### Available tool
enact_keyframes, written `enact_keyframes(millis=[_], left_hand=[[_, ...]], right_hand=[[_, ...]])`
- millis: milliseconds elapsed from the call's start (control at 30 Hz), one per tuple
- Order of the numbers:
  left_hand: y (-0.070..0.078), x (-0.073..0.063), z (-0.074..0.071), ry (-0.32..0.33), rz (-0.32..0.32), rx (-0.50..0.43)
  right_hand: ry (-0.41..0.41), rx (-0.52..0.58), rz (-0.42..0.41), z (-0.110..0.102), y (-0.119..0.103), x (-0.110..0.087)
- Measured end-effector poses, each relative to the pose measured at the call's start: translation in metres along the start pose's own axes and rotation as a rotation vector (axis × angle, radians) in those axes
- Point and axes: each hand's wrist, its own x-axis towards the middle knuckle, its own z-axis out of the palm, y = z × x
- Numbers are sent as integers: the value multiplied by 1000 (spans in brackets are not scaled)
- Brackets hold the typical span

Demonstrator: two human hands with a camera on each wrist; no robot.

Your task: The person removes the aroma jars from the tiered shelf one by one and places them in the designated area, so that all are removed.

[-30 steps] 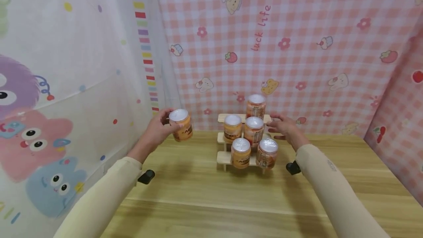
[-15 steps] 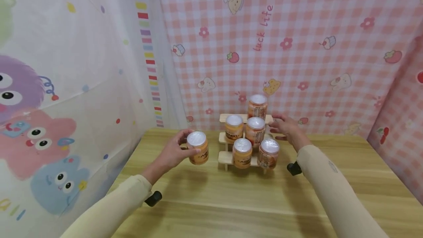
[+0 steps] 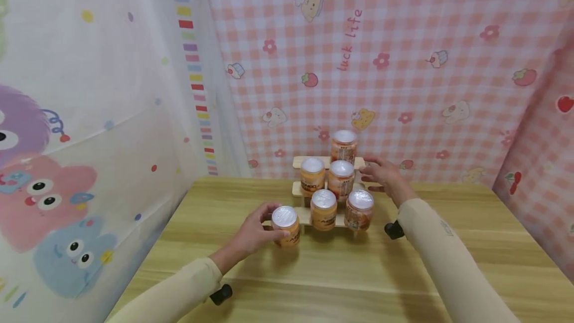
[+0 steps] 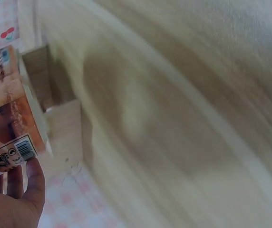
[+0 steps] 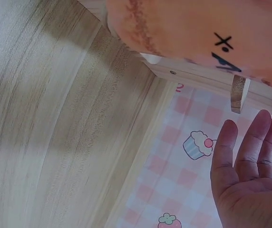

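My left hand (image 3: 256,231) grips an orange jar (image 3: 287,233) with a silvery lid, at the left end of a three-tier wooden stand's bottom step (image 3: 306,217). In the left wrist view, its fingers (image 4: 34,185) curl against the labelled side by a barcode. My right hand (image 3: 386,178) is at the right end of the stand's top step (image 3: 359,163), fingers extended; whether they touch the wood cannot be told. The stand carries several similar jars: one on top (image 3: 344,148), two in the middle, a left one (image 3: 312,177) and a right one (image 3: 341,181), and two on the bottom step.
A wood-grain table (image 3: 341,283) lies under the stand. Behind it hangs a pink checked cloth (image 3: 430,88), and a white cartoon-printed sheet (image 3: 121,163) hangs on the left. Black pieces hang beneath both sleeves, one by the left cuff (image 3: 221,294).
My left hand has brought its jar rightward and down, from left of the stand to the bottom step's left end. My right hand has stayed by the top step.
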Motion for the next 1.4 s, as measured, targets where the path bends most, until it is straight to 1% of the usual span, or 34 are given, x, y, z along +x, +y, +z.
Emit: enact_keyframes(millis=[100,367,533,667,767,867,967,1033,1133,1267,1400], left_hand=[[-7,-1,6,-17,-8,-4],[-21,-5,24,-104,-40,-4],[-29,-7,31,-135,-31,-17],[-34,-7,34,-142,-27,-23],[-37,-6,35,-160,-26,-21],[-39,-5,34,-188,-16,-23],[-39,-5,30,-205,-10,-1],[-38,-3,27,-198,-3,17],[-33,2,19,-163,10,31],[-22,10,8,-81,29,30],[-8,20,-5,-1,28,31]], right_hand=[[-4,1,-4,2,0,2],[10,-9,0,2,0,3],[13,-24,8,0,1,1],[5,-29,4,1,1,1],[12,-28,5,2,1,2],[22,-35,2,2,0,2],[30,-42,5,3,1,3],[36,-49,8,3,1,3],[48,-57,14,3,2,3],[55,-61,17,3,1,4],[55,-58,14,3,0,5]])
